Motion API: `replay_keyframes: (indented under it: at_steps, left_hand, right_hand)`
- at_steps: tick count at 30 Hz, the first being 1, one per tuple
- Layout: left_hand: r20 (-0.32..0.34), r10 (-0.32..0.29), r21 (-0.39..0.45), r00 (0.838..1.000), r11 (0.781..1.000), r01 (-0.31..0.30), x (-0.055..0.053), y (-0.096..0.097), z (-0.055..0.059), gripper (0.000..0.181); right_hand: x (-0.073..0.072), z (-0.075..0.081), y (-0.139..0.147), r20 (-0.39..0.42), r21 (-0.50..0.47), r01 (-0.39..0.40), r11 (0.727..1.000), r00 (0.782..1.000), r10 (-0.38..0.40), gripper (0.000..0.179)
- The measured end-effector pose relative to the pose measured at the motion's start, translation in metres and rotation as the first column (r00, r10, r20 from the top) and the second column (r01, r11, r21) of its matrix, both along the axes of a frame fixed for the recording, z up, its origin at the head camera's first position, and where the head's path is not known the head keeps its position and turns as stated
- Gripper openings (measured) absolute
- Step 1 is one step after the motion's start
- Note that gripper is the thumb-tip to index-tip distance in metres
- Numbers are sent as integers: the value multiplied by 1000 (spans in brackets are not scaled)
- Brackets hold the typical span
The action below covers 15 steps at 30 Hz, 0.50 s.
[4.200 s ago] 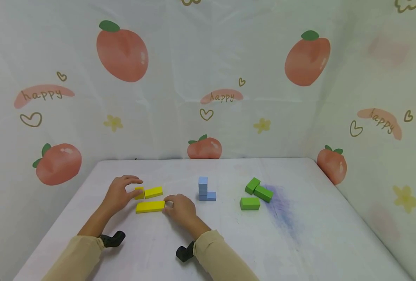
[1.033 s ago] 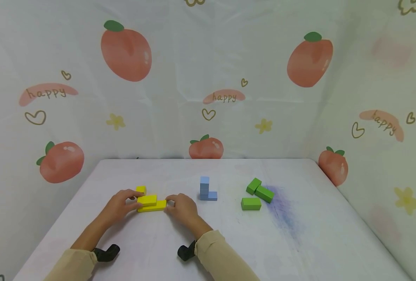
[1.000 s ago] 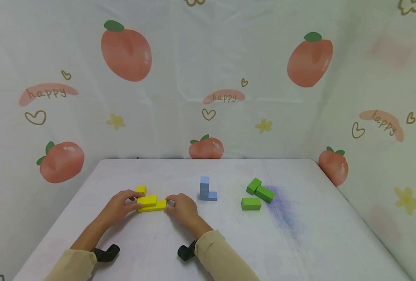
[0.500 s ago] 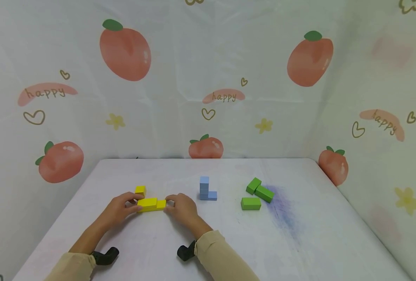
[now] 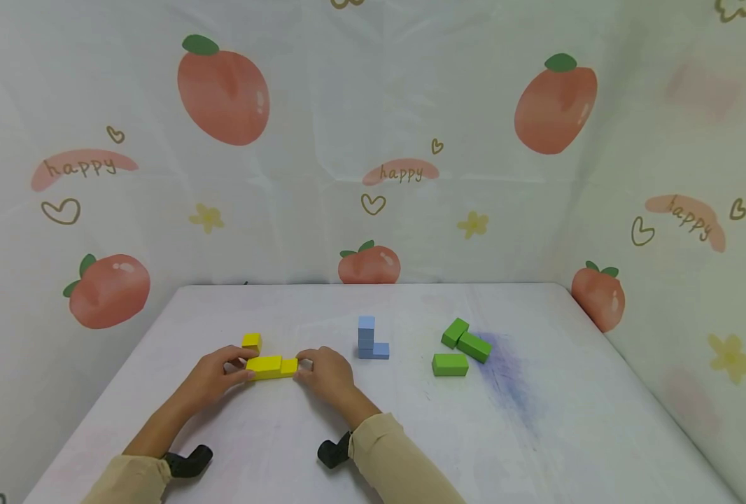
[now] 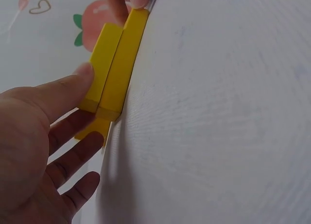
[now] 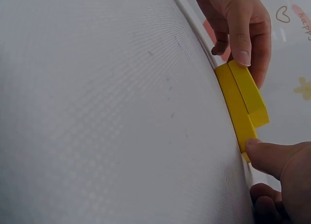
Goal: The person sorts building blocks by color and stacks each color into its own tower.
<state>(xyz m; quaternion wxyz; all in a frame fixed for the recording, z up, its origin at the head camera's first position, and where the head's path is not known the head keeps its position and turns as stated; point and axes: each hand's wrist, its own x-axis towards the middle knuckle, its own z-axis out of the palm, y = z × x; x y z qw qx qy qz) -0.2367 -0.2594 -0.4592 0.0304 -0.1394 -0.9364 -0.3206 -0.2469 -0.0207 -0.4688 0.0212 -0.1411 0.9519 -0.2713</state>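
Note:
In the head view, a shorter yellow block (image 5: pixel 264 365) lies flat on top of a longer yellow block (image 5: pixel 290 368), their left ends about level. My left hand (image 5: pixel 212 378) pinches the shorter block at its left end, thumb on the near side; the left wrist view shows that thumb against the shorter block (image 6: pixel 103 63). At the far end of the longer block, my right hand (image 5: pixel 327 378) pinches its right tip, and its thumb shows on the longer block (image 7: pixel 237 110) in the right wrist view. Another yellow block (image 5: pixel 251 341) stands just behind the left fingers.
Light blue blocks (image 5: pixel 366 336) form a small L-shaped stack at the table's middle. To its right lie three green blocks (image 5: pixel 450 365), two of them touching. Purple smudges mark the white table (image 5: pixel 511 434) beside them. A printed curtain (image 5: pixel 373 105) hangs behind.
The shorter yellow block has gone from behind onto the longer one, carried by my left hand, and settled down over the last second. My right hand keeps its hold on the right end.

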Motion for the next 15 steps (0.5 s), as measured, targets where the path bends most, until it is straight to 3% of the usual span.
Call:
replay_keyframes:
  at_steps: [7,15]
  left_hand:
    - [-23,-5,1,1000,1000,5,0,-2,6,36]
    - [-82,36,8,996,999,-35,-4,-5,17,35]
  right_hand:
    - [0,1,0,4,-7,0,1000,1000,0,33]
    - [-1,-1,1,14,-23,3,1000,1000,-2,32]
